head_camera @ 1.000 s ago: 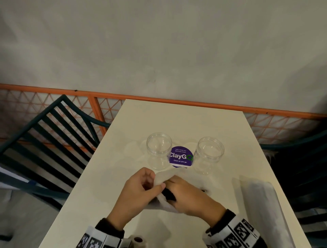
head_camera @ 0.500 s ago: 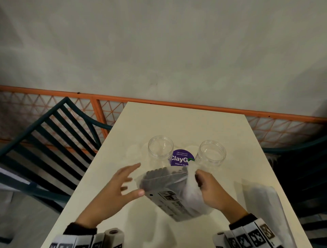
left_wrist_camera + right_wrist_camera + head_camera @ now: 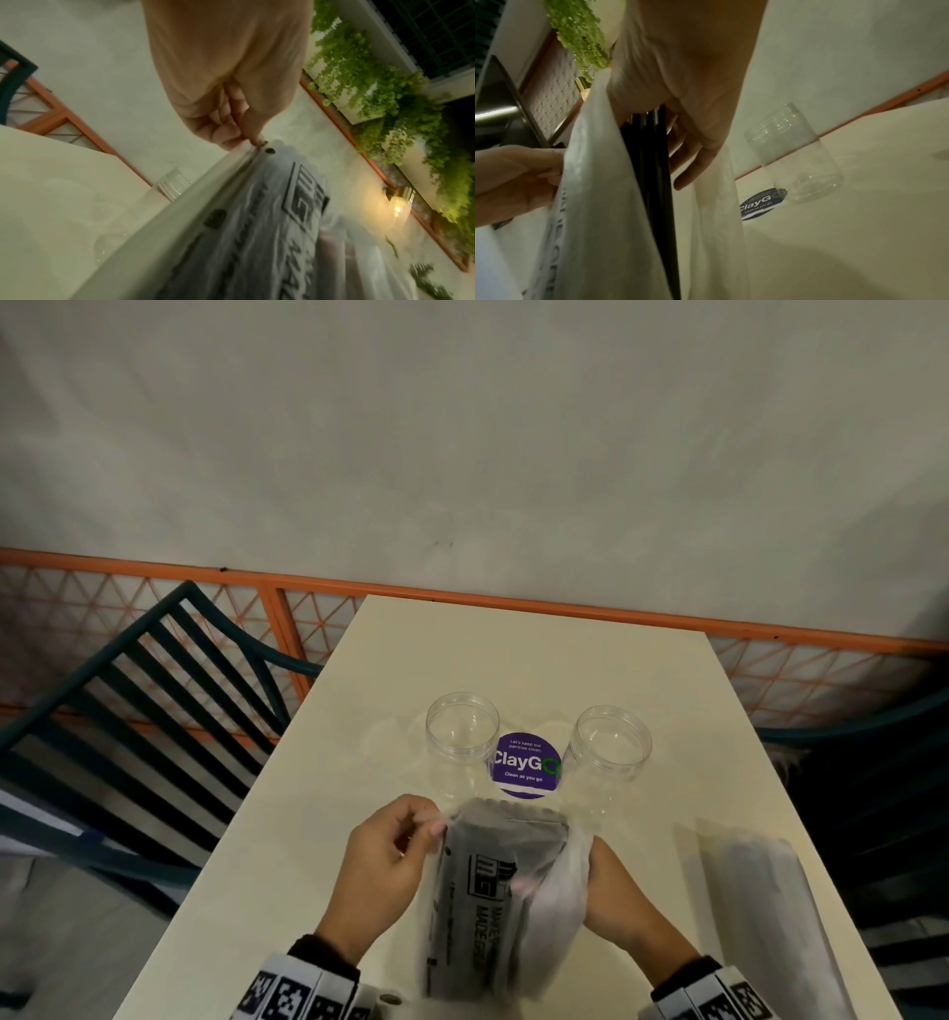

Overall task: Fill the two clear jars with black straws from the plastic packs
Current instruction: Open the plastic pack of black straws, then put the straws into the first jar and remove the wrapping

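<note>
head view, lower centre: the left hand (image 3: pixel 382 860) pinches one edge of the printed translucent plastic pack of black straws (image 3: pixel 482 891) while the right hand (image 3: pixel 611 896) grips the other side with fingers curled round the straws, probably to hold the mouth open for drawing a bundle. beyond it, mid-frame, two empty clear round jars (image 3: pixel 462 731) (image 3: pixel 612 744) stand upright either side of a purple round sticker (image 3: pixel 525 766) on the cream table (image 3: pixel 539 660), nothing between them and the pack; a second pale pack (image 3: pixel 765 906) lies lower right.
</note>
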`<state>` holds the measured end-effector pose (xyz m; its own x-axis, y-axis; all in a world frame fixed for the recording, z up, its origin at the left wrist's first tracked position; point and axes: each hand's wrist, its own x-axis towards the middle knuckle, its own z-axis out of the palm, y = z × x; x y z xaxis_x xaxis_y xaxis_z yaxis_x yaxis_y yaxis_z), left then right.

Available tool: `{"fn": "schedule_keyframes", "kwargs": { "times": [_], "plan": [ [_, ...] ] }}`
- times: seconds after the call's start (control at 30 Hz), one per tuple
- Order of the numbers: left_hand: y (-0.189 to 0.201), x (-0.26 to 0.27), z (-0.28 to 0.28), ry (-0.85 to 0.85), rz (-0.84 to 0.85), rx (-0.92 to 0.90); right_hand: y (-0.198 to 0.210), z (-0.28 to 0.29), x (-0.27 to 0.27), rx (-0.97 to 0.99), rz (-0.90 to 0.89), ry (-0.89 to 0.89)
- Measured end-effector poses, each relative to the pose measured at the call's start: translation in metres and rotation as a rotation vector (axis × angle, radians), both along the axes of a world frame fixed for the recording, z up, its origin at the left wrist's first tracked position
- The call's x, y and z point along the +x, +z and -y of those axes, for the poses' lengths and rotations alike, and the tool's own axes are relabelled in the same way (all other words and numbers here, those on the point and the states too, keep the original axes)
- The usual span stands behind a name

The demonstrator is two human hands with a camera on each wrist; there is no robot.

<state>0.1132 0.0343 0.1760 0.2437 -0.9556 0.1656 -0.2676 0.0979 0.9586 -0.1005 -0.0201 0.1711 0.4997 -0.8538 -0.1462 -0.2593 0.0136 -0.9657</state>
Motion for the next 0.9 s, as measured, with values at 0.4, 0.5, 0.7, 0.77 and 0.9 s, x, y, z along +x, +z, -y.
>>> {"fn": "schedule_keyframes", "kwargs": {
  "times": [0.4, 0.5, 0.7, 0.77, 0.9],
  "plan": [
    [0.001, 0.008, -0.002, -0.138, -0.116, -0.012, -0.009, 0.009, -0.01, 0.065, -0.083, -0.065],
    [-0.005, 0.009, 0.003, -0.013, -0.227, -0.039, -0.003, 0.01, -0.004, -0.014, -0.026, -0.06],
    [-0.012, 0.008, 0.006, 0.015, -0.271, 0.009, 0.0, 0.011, -0.005, -0.067, 0.148, -0.084],
    [-0.013, 0.005, 0.006, -0.1, -0.312, 0.044, -0.003, 0.013, -0.001, -0.082, 0.105, -0.052],
    [-0.01, 0.003, 0.013, -0.212, -0.305, 0.108, -0.009, 0.014, 0.011, -0.151, 0.065, -0.103]
  ]
}}
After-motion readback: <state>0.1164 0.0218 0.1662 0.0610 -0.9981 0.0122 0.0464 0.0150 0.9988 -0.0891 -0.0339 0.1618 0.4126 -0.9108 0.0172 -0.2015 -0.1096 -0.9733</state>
